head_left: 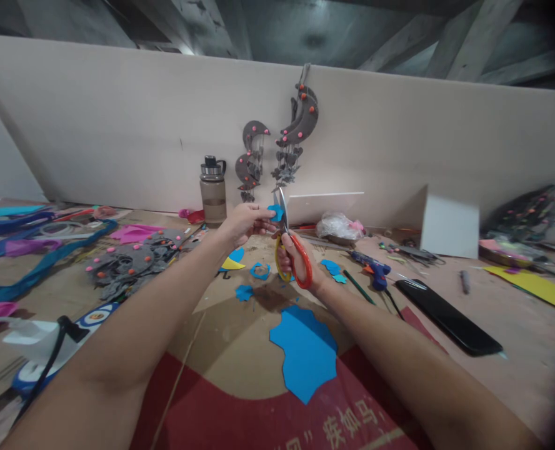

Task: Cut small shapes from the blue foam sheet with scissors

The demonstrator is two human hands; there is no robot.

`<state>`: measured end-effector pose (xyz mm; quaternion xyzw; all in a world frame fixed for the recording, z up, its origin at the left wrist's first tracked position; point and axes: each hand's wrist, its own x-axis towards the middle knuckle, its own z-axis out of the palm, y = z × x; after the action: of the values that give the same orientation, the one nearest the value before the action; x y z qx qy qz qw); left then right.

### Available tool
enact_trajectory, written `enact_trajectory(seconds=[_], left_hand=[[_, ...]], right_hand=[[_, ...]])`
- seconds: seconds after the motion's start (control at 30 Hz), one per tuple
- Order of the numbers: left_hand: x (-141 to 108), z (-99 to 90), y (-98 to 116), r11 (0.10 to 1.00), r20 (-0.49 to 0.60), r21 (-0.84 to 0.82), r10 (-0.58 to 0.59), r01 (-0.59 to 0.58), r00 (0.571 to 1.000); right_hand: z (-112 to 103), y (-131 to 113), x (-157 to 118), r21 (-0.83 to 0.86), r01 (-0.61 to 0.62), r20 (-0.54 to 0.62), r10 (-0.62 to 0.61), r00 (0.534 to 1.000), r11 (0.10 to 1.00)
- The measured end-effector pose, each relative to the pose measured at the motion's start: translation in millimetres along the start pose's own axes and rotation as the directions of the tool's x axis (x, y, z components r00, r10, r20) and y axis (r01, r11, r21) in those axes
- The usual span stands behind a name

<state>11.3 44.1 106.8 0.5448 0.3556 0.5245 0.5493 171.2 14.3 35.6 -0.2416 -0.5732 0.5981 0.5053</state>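
Observation:
My left hand pinches a small blue felt-like piece with a wavy outline. Around the handles of a pair of scissors, one side red-orange and the other yellow, my right hand is closed. The metal blades point up, parted, beside the blue piece; whether they touch it I cannot tell. Below on the cardboard lies a large blue sheet with scalloped edges. Small blue cut-outs and a blue ring-shaped scrap lie left of the scissors, more blue pieces to the right.
A water bottle stands by the wall near hanging grey moon ornaments. At right are a blue glue gun, a black phone and a white board. Grey felt pieces and a power strip lie left.

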Motion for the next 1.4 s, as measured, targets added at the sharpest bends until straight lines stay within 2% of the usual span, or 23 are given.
enact_trajectory(seconds=[0.2,0.4,0.57,0.67,0.8,0.97,1.4], left_hand=[[1.7,0.9,-2.9,1.000,0.005,-0.008,-0.016,0.016,1.000],[0.9,0.6,-1.0,0.999,-0.042,-0.022,0.032,-0.033,0.999],[2.5,-3.7,0.9,0.995,-0.079,-0.051,0.078,-0.082,0.994],[5.7,-7.0,-0.6,0.993,-0.055,-0.081,0.082,-0.087,0.995],[7.6,-9.6,-1.4,0.995,-0.084,-0.043,0.091,-0.095,0.992],[4.3,-10.8,3.3,0.998,-0.068,0.030,0.066,-0.064,0.996],[-0.2,-9.4,10.9,0.996,-0.095,0.092,0.018,-0.009,0.995]], right_hand=[[2.9,0.5,-2.3,-0.019,0.001,-0.045,-0.002,0.999,1.000],[1.9,-0.7,-0.2,-0.072,0.017,-0.088,-0.024,0.996,0.997],[-3.5,3.1,7.3,-0.054,0.070,-0.038,-0.072,0.997,0.996],[-4.1,3.1,7.5,-0.039,0.007,0.008,-0.007,1.000,0.999],[-2.4,-1.4,2.8,-0.039,-0.054,0.096,0.058,0.994,0.998],[-1.5,-5.1,-0.5,-0.045,-0.068,0.170,0.074,0.983,0.997],[-1.5,-5.9,-1.0,-0.103,-0.091,0.145,0.105,0.984,0.991]])
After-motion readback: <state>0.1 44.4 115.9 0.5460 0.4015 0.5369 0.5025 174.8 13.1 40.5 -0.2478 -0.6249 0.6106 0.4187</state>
